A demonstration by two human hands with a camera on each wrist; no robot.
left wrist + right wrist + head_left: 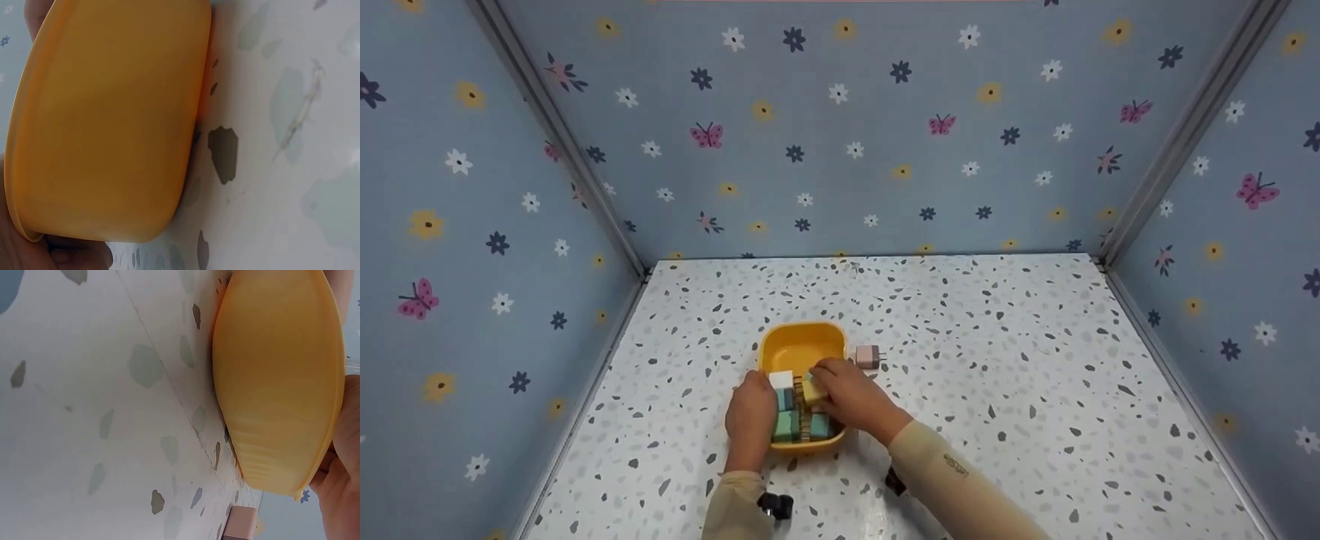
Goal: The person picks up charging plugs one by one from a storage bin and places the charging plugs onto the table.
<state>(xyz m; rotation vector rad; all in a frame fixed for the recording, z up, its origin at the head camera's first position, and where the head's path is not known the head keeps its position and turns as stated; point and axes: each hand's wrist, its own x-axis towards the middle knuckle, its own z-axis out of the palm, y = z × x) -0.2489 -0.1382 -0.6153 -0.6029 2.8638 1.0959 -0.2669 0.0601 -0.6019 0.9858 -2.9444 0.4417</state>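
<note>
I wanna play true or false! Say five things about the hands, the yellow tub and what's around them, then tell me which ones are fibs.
1. The left hand grips the yellow tub. True.
2. The tub holds nothing. False: several blocks are inside.
3. The right hand holds a yellow block. True.
4. Everything is inside the tub. False: a pink plug lies outside it on the table.
5. Dinosaurs decorate the background. False: the back wall shows flowers and butterflies.
</note>
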